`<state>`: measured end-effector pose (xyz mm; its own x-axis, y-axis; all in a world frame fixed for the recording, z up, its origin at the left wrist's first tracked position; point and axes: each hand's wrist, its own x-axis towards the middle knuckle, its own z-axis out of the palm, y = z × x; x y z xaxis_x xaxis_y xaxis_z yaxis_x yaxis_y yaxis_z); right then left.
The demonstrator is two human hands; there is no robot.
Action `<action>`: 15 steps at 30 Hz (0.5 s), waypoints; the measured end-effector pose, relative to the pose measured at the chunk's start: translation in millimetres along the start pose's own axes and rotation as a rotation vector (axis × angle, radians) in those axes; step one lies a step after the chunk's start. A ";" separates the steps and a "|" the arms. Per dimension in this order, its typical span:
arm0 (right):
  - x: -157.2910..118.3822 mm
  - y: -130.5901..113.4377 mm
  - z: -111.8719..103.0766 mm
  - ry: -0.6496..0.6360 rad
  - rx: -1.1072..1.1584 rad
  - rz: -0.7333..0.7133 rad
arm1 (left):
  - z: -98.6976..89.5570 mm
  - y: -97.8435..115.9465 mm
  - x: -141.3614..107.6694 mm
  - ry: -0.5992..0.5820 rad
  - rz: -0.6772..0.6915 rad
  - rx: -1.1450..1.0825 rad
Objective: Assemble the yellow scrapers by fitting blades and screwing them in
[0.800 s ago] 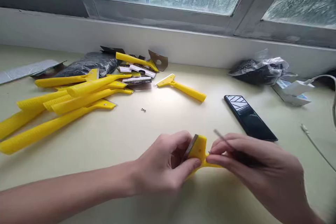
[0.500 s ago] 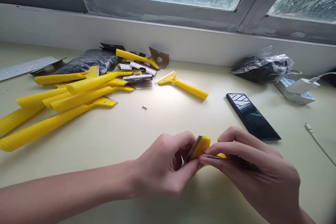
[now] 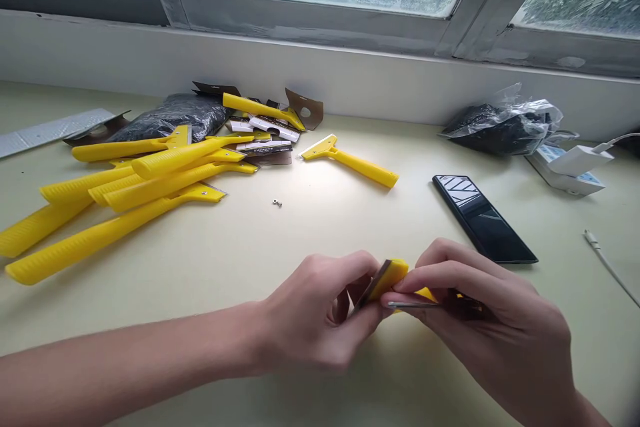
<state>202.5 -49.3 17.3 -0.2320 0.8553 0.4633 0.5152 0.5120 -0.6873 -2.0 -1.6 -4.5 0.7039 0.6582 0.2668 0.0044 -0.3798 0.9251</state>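
Observation:
My left hand [image 3: 315, 320] is closed around the head of a yellow scraper [image 3: 390, 277], its dark blade edge facing left. My right hand [image 3: 500, 320] pinches at the side of that head with thumb and forefinger. A thin silvery metal tool [image 3: 414, 305] lies along the right hand's fingers; its kind is unclear. Most of the scraper's handle is hidden behind the right hand. Small metal bits [image 3: 277, 203], apparently screw hardware, lie beyond the hands. Farther back rests another yellow scraper [image 3: 363, 168] with a pale blade edge.
Several yellow scrapers [image 3: 150, 213] are heaped at the left. Behind them are a black plastic bag [image 3: 173, 117] and card packaging [image 3: 273, 130]. A phone [image 3: 485, 220], a clear bag with dark contents [image 3: 505, 123], a power strip [image 3: 567, 170] and a cable [image 3: 610, 267] occupy the right.
The metal tool's tip has dropped slightly and lies closer along my right thumb. Both hands keep their grip on the scraper, and the view has shifted a little.

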 end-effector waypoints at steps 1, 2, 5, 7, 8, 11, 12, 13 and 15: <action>-0.3 -0.4 0.5 0.007 -0.008 0.023 | 0.1 0.0 0.2 0.005 0.003 0.010; -0.7 -1.0 1.1 0.019 -0.013 0.056 | 0.2 -0.2 0.4 0.007 0.010 0.020; -1.6 -3.1 2.8 0.101 -0.014 0.195 | 0.7 -1.5 0.2 0.004 0.053 0.041; -0.9 -5.0 2.5 0.116 -0.005 0.281 | 1.3 -3.0 -0.2 0.001 0.098 0.052; 0.0 -6.0 1.6 0.083 0.003 0.313 | 1.5 -3.8 -0.4 -0.001 0.127 0.057; 3.4 -9.3 -3.2 -0.058 0.046 0.379 | 2.1 -6.1 -0.6 -0.011 0.214 0.075; 4.2 -10.2 -5.1 -0.086 0.052 0.412 | 2.3 -6.7 -0.7 -0.012 0.232 0.080; 4.9 -10.9 -7.0 -0.109 0.057 0.452 | 2.4 -7.1 -0.8 -0.013 0.243 0.086; 5.5 -11.8 -9.9 -0.158 0.070 0.549 | 2.4 -7.4 -1.2 -0.015 0.255 0.092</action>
<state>203.3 -51.4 33.5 -0.0691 0.9959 -0.0576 0.5404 -0.0112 -0.8413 -1.2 -1.2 -12.2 0.7008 0.5242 0.4838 -0.1103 -0.5904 0.7995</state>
